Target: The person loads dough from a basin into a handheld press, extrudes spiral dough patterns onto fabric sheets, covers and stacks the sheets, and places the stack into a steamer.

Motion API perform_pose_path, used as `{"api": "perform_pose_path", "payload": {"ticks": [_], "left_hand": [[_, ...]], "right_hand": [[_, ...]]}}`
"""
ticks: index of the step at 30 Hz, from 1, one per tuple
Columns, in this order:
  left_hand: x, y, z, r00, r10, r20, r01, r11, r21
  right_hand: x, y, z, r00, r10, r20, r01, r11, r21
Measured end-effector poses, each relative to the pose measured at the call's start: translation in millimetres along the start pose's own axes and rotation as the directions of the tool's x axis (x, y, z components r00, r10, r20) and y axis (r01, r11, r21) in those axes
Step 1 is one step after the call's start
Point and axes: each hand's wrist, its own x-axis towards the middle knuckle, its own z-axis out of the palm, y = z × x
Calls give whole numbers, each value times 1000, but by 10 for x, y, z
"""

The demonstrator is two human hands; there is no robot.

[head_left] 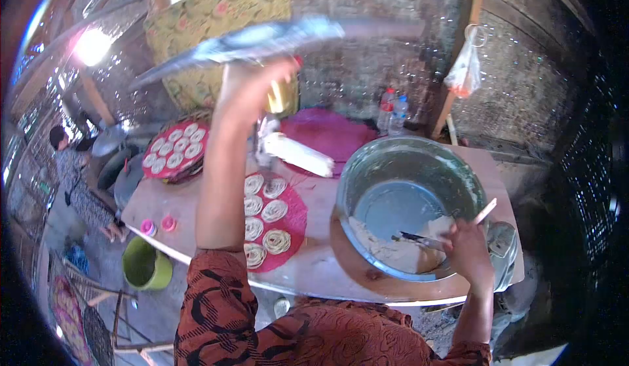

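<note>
My left hand (259, 91) is raised high over the table, blurred by motion. It appears to hold a wide, flat blue-grey thing (268, 41), smeared too much to name. A gold-coloured container (282, 97) shows behind the fingers. Over the right side of a large round basin (481, 199), my right hand (466, 251) is closed around a tool with a pale wooden handle (486, 211) and a dark tip (419, 239). Pale flour or dough (386, 245) lies in the basin. Below my left forearm, several coiled noodle-like rounds (275, 210) sit on a red mat (295, 225).
A stacked red tray (200, 143) bears more rounds. Behind the basin stand two plastic bottles (392, 114). A white roll (298, 155) lies before a magenta cloth (321, 130). On the floor stands a green bucket (160, 271); another person (82, 176) sits at far left.
</note>
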Motion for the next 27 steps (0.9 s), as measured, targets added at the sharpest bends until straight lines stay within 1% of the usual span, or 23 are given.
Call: {"api": "perform_pose_path", "payload": {"ticks": [1,2,3,5,6,7,8,9,10,12,13,14,15,16,17,19,20,21,22,24,25,26,27], "left_hand": [[15,12,-160,991,-123,44,130,920,-368],[34,-17,-304,982,-40,183,148,765,-626],[-64,45,-252,983,-22,181,158,597,-786],[-289,-61,-217,969,-140,205,239,309,-920],[-397,-171,-208,956,-191,222,264,237,-935],[-508,-326,-190,939,-220,263,293,118,-949],[-610,-488,-182,917,-255,306,339,94,-936],[-705,-667,-209,860,-435,268,365,157,-918],[-834,-785,-275,904,-401,151,309,366,-878],[-1055,-1104,-627,875,-482,42,305,482,-821],[-1199,-1332,-787,857,-468,-217,228,720,-655],[-1361,-1369,-959,787,-464,-408,413,886,-212],[-1531,-1429,-1070,807,-463,-368,504,864,18],[-1698,-1489,-1181,825,-460,-327,548,791,270],[-1864,-1549,-1293,842,-458,-286,538,683,493],[-1976,-1640,-1420,839,-515,-176,541,754,373],[-1961,-1626,-1495,836,-547,-51,524,765,374],[-1947,-1588,-1567,819,-569,74,506,778,372],[-1892,-1470,-1627,791,-579,196,489,791,367],[-1791,-1270,-1772,709,-569,416,452,820,352],[-1767,-1234,-1861,659,-553,510,434,833,343],[-2067,-1643,-1910,684,-514,518,474,852,220],[-2060,-1608,-1917,647,-522,555,477,846,239]], "right_hand": [[81,-130,-53,1000,-24,16,24,1000,-6],[182,-362,-133,983,-86,-165,136,938,318],[240,-596,-172,936,-75,-344,277,761,587],[404,-987,96,876,-245,-416,481,370,795],[465,-1247,256,910,-337,-243,250,-23,968],[506,-1458,386,822,-540,-183,-53,-392,918],[548,-1668,515,690,-715,-114,-452,-549,703],[530,-1821,472,626,-776,-76,-628,-560,540],[512,-1975,429,556,-830,-38,-771,-532,349],[542,-1980,454,599,-800,25,-771,-568,288],[564,-1954,481,641,-763,82,-758,-612,224],[623,-1919,577,746,-662,73,-637,-676,371],[695,-1903,572,748,-660,76,-635,-676,374],[745,-1908,568,891,-441,110,-382,-597,705],[777,-1981,547,944,-318,84,-243,-501,831],[872,-2149,449,996,-83,-20,3,-202,979],[934,-2246,373,993,8,-115,115,-28,993],[983,-2339,316,994,19,-107,107,-23,994],[1031,-2436,261,969,-29,-247,247,227,942],[1074,-2690,122,857,-128,-500,493,487,721],[1051,-2783,73,854,-137,-501,499,485,718],[1020,-2825,44,886,-170,-431,450,538,713],[994,-2868,14,913,-196,-357,400,591,701]]}}
